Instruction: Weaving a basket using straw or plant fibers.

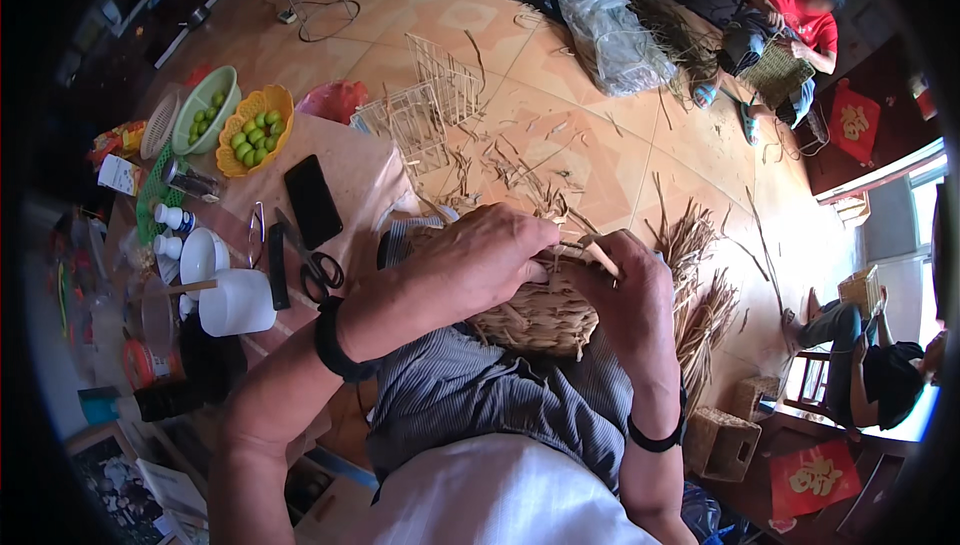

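Observation:
A half-woven straw basket (535, 320) rests on my lap between my thighs. Bent over its upper edge, my left hand (485, 250) has its fingers closed on the rim. My right hand (637, 285) is at the rim's other side, its fingers pinching a pale flat strip of plant fibre (602, 258). The fingertips of both hands are close together above the basket. Part of the rim is hidden behind my hands. Each of my wrists wears a black band.
On the table (365, 160) at left lie scissors (322, 270), a phone (313, 202), a white cup (237, 303) and green fruit in a yellow bowl (228, 163). Straw bundles (690, 275) stand at right. Wire frames (415, 125) stand ahead. Two people hold baskets at right.

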A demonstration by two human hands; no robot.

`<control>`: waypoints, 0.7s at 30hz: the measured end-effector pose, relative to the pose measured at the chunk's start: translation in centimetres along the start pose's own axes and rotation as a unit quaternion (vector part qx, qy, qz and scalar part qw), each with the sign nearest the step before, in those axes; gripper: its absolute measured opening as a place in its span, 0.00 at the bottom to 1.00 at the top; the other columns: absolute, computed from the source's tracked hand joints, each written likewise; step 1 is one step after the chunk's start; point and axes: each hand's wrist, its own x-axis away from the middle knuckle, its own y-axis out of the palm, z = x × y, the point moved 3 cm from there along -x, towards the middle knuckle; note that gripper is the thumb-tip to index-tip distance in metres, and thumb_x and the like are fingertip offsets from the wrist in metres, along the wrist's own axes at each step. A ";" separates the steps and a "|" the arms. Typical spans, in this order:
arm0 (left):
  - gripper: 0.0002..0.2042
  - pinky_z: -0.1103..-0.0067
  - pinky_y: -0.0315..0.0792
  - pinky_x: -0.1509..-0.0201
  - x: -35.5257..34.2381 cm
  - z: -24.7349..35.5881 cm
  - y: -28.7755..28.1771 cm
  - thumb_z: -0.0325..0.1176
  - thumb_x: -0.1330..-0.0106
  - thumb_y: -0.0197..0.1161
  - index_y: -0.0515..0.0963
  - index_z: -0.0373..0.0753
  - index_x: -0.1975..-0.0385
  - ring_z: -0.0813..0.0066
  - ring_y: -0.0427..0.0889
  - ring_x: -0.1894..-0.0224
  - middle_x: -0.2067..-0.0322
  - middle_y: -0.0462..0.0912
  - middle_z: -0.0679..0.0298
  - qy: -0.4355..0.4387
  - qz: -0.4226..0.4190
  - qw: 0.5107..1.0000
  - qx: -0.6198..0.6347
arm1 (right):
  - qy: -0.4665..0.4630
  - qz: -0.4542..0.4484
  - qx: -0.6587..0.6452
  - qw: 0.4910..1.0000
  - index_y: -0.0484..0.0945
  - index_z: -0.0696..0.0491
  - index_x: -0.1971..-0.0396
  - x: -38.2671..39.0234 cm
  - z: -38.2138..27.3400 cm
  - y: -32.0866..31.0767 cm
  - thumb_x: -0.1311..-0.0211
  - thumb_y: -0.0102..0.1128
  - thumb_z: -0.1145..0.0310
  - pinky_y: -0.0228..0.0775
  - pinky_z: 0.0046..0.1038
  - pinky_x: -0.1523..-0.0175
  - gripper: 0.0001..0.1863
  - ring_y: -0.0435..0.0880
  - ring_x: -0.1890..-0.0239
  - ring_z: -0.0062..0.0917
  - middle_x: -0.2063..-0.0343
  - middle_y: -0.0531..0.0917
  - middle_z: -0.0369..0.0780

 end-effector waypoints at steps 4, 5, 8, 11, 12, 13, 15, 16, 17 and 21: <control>0.10 0.64 0.78 0.53 -2.3 0.3 -1.2 0.29 0.35 0.69 0.82 0.33 0.58 0.48 0.87 0.59 0.68 0.85 0.47 -0.102 -0.133 0.986 0.007 | 0.014 -0.003 -0.028 1.000 0.84 0.59 0.60 -0.1 0.2 -0.1 0.46 0.77 0.74 0.77 0.33 0.57 0.14 0.85 0.66 0.34 0.67 0.85 0.46; 0.10 0.65 0.78 0.54 -2.6 0.2 -1.2 0.30 0.35 0.69 0.82 0.33 0.57 0.48 0.87 0.61 0.69 0.86 0.47 -0.146 -0.193 0.969 0.040 | 0.026 -0.006 -0.066 0.998 0.83 0.59 0.60 0.0 0.6 0.1 0.43 0.77 0.73 0.77 0.31 0.56 0.13 0.85 0.65 0.30 0.66 0.85 0.43; 0.11 0.67 0.77 0.57 -3.2 0.1 -0.9 0.32 0.34 0.67 0.82 0.33 0.56 0.55 0.87 0.65 0.70 0.86 0.49 -0.152 -0.218 0.962 0.065 | 0.036 -0.007 -0.211 0.977 0.81 0.59 0.59 0.7 2.0 0.5 0.36 0.75 0.71 0.76 0.27 0.55 0.12 0.84 0.62 0.22 0.66 0.84 0.37; 0.11 0.67 0.76 0.57 -2.9 -0.5 -0.5 0.32 0.33 0.68 0.82 0.32 0.56 0.61 0.86 0.66 0.70 0.86 0.51 -0.147 -0.227 0.959 0.085 | 0.038 -0.021 -0.353 0.935 0.79 0.58 0.58 1.5 2.4 0.3 0.26 0.68 0.66 0.74 0.21 0.55 0.11 0.78 0.59 0.14 0.63 0.82 0.31; 0.12 0.68 0.76 0.58 -2.7 -0.6 -0.5 0.32 0.33 0.68 0.81 0.32 0.56 0.63 0.85 0.67 0.70 0.86 0.51 -0.148 -0.224 0.959 0.091 | 0.066 -0.006 -0.379 0.923 0.79 0.57 0.57 1.7 2.8 0.1 0.24 0.66 0.65 0.73 0.20 0.56 0.10 0.77 0.61 0.14 0.64 0.81 0.31; 0.12 0.68 0.76 0.58 -3.0 -0.5 -0.4 0.32 0.33 0.68 0.81 0.32 0.56 0.63 0.85 0.67 0.70 0.86 0.51 -0.145 -0.227 0.959 0.093 | 0.096 0.012 -0.401 0.911 0.79 0.56 0.56 1.9 3.3 -0.2 0.22 0.63 0.64 0.71 0.19 0.57 0.10 0.76 0.62 0.14 0.64 0.81 0.32; 0.13 0.68 0.76 0.58 -3.4 -0.4 0.0 0.32 0.33 0.69 0.79 0.31 0.55 0.65 0.83 0.68 0.69 0.86 0.52 -0.164 -0.251 0.950 0.091 | 0.086 0.031 -0.418 0.904 0.80 0.55 0.56 2.6 4.0 -0.5 0.18 0.57 0.61 0.68 0.18 0.58 0.11 0.75 0.64 0.14 0.65 0.80 0.31; 0.13 0.68 0.76 0.58 -3.3 -0.6 0.0 0.32 0.33 0.69 0.79 0.31 0.55 0.65 0.83 0.68 0.69 0.86 0.52 -0.163 -0.252 0.950 0.089 | 0.069 0.070 -0.422 0.901 0.80 0.55 0.55 2.8 4.3 -0.6 0.18 0.55 0.61 0.68 0.20 0.57 0.13 0.75 0.64 0.15 0.66 0.80 0.31; 0.14 0.69 0.75 0.58 -3.0 -0.9 0.1 0.33 0.33 0.71 0.78 0.31 0.55 0.67 0.83 0.67 0.69 0.86 0.53 -0.166 -0.250 0.948 0.103 | 0.053 0.110 -0.425 0.897 0.80 0.55 0.55 3.0 4.4 -0.8 0.17 0.53 0.60 0.68 0.21 0.56 0.14 0.75 0.63 0.16 0.66 0.79 0.31; 0.17 0.72 0.76 0.59 -2.6 -0.5 0.0 0.34 0.36 0.75 0.77 0.31 0.56 0.75 0.83 0.65 0.67 0.87 0.56 -0.192 -0.279 0.932 0.126 | 0.021 0.142 -0.368 0.919 0.81 0.55 0.58 4.5 5.1 -2.1 0.15 0.46 0.48 0.70 0.27 0.54 0.25 0.78 0.60 0.20 0.62 0.82 0.37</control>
